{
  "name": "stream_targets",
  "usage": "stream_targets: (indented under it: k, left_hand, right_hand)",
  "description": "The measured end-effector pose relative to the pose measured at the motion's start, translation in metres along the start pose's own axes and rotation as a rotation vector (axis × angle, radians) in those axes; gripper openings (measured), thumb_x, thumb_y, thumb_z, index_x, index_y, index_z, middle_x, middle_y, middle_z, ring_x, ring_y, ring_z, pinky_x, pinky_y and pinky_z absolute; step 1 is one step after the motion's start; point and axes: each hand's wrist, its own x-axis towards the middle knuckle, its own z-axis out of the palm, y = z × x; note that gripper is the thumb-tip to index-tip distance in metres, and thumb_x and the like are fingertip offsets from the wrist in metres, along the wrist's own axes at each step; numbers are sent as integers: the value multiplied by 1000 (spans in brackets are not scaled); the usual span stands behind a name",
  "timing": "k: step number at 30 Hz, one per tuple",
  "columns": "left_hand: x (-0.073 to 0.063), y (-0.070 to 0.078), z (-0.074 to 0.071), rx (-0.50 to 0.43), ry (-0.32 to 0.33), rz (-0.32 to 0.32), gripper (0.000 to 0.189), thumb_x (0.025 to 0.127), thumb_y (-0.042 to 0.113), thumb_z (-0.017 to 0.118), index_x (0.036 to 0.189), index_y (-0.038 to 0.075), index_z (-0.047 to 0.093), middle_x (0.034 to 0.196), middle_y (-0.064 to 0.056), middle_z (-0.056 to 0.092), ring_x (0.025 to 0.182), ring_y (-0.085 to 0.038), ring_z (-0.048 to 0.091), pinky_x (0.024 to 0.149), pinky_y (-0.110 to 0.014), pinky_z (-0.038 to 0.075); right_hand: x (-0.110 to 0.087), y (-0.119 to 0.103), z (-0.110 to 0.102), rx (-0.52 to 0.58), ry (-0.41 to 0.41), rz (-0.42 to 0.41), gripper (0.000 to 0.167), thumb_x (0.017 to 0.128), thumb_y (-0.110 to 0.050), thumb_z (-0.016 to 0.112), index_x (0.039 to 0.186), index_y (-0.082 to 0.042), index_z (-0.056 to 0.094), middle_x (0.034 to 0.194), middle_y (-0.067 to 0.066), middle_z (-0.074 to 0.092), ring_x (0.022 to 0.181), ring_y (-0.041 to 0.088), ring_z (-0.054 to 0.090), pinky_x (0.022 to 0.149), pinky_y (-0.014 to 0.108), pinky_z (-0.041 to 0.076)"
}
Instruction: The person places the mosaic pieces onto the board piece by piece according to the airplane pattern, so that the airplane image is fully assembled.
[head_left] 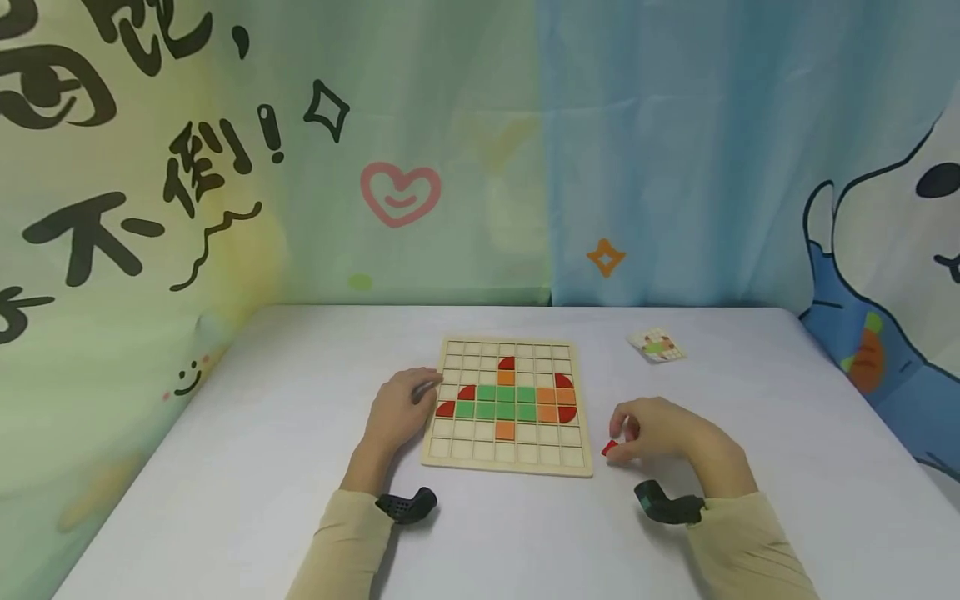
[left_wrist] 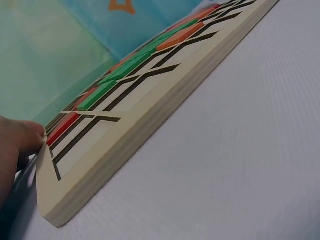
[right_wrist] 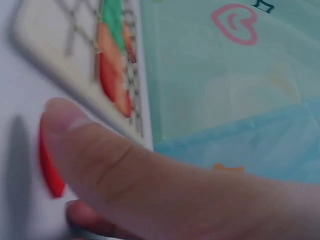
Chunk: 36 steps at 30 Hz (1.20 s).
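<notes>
A wooden grid board (head_left: 480, 454) lies flat on the table, with green, orange and red tiles set in some of its squares. My left hand (head_left: 401, 410) rests at the board's left edge, fingertips right at the rim; in the left wrist view, fingers (left_wrist: 22, 140) touch the corner area beside a red piece. Off the board's right side, my right hand (head_left: 660, 429) pinches a small red tile (head_left: 609, 448) between thumb and fingers. Close up in the right wrist view, the red tile (right_wrist: 50, 162) shows a curved edge under the thumb (right_wrist: 65, 120).
A small printed card (head_left: 657, 344) with a coloured grid pattern lies at the back right of the white table (head_left: 337, 350). Curtains with drawings (head_left: 465, 150) hang behind the table's far edge. Each wrist wears a black camera mount (head_left: 408, 505).
</notes>
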Motion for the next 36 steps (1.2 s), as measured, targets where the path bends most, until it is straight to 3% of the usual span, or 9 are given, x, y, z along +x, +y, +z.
stream_targets:
  k: [5, 11, 23, 36]
  left_hand:
    - [-2, -6, -3, -6, -1, -19, 30, 91, 22, 57, 120, 18, 66, 133, -4, 59, 131, -26, 48, 112, -49, 35]
    - [-4, -7, -1, -11, 0, -27, 30, 91, 22, 57, 119, 18, 66, 132, -4, 59, 131, -26, 48, 112, -48, 35]
    - [-2, -6, -2, 1, -1, -36, 30, 91, 23, 56, 119, 19, 66, 133, -2, 59, 131, -24, 47, 112, -46, 35]
    - [1, 0, -1, -9, 1, -4, 30, 91, 22, 57, 118, 19, 67, 131, -3, 60, 130, -24, 49, 111, -46, 37]
  right_hand:
    - [1, 2, 15, -10, 31, -42, 29, 74, -23, 80, 89, -15, 56, 75, 1, 52, 69, 16, 47, 57, 27, 37]
    - [10, -3, 19, 34, 50, -34, 29, 77, -18, 77, 97, -14, 57, 77, 2, 51, 71, 16, 49, 60, 26, 40]
    - [25, -3, 15, 63, 54, -3, 18, 79, -19, 76, 84, -12, 59, 73, 1, 54, 69, 15, 49, 60, 25, 40]
    - [31, -1, 15, 78, 101, -79, 18, 77, -16, 77, 84, -11, 61, 74, -1, 54, 74, 15, 49, 67, 27, 39]
